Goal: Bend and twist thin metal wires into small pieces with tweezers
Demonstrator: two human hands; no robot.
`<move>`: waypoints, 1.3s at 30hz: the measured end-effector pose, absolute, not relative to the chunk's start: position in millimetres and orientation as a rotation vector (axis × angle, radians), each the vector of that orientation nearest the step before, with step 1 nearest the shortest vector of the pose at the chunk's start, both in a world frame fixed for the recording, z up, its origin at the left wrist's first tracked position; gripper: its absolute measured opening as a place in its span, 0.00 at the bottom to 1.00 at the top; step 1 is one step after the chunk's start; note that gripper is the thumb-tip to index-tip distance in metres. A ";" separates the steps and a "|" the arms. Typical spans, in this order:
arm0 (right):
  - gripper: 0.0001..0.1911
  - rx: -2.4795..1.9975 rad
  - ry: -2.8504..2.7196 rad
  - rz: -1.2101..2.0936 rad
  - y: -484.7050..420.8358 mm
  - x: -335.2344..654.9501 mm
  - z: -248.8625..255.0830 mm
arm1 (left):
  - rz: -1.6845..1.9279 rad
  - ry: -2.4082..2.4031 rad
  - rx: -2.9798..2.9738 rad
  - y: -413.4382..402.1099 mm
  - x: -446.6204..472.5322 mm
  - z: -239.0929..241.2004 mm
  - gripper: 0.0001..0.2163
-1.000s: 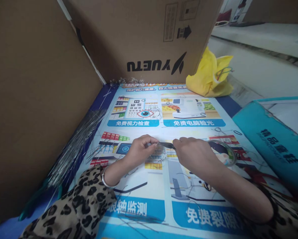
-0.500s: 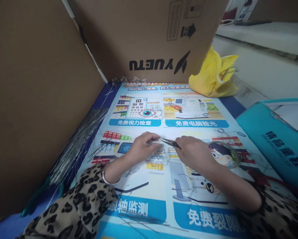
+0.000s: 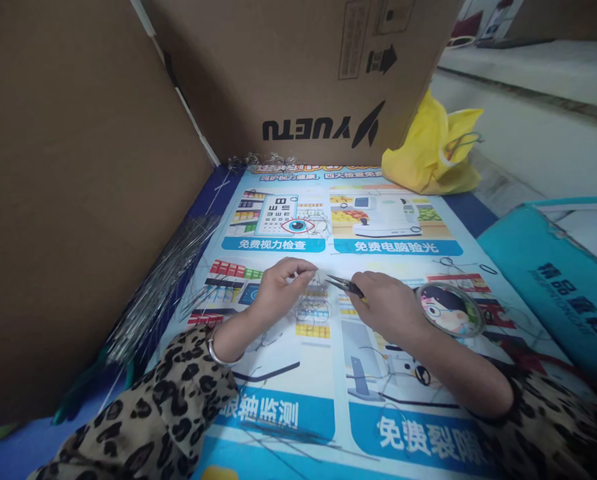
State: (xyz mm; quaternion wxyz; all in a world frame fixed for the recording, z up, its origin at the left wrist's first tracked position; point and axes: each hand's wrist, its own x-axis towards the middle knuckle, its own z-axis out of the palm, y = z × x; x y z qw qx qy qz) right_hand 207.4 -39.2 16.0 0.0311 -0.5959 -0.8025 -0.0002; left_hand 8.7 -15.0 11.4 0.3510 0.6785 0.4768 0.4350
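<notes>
Pliers: the dark-nosed pliers (image 3: 346, 285) sit above the middle of the tabletop (image 3: 466, 210), noses aimed toward its left edge.
Right hand: the fingers of the right hand (image 3: 386, 300) are wrapped firmly about the pliers' handles.
Left hand: thumb and forefinger of the left hand (image 3: 283, 287) nearly meet; from where I stand I can't tell whether they grip a fine wire.
Gap: the pliers' tip is just beside the left fingertips, apart from them.
Wire tangle: a looped wire tangle (image 3: 314, 310) lies just below the left fingertips.
Round dish: a clear round dish (image 3: 479, 320) sits beyond the right forearm, toward the right edge; a printed face shows in its ring.
Turquoise box: the turquoise box (image 3: 523, 247) at the right edge is open, pale inside; its contents are hard to make out.
Yellow bag: the yellow bag (image 3: 426, 163) slumps at the far right corner, thin cords at its mouth, the inside hidden.
Wire bundle: a silvery wire bundle (image 3: 148, 300) runs along the left edge.
Cardboard: a brown cardboard box (image 3: 298, 80) stands at the far edge, its lettering upside down.
</notes>
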 end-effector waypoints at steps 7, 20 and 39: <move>0.10 -1.738 -2.536 -0.101 -39.5 209.8 15.6 | 1.316 1.210 1.632 -13.7 7.9 13.3 0.06; 0.11 -1.800 -2.562 -0.099 -41.4 198.6 25.6 | 1.273 1.195 1.576 -18.0 10.8 10.6 0.06; 0.08 -1.694 -2.757 -0.249 -33.0 217.9 66.6 | 1.207 1.206 1.536 -14.2 9.8 14.4 0.06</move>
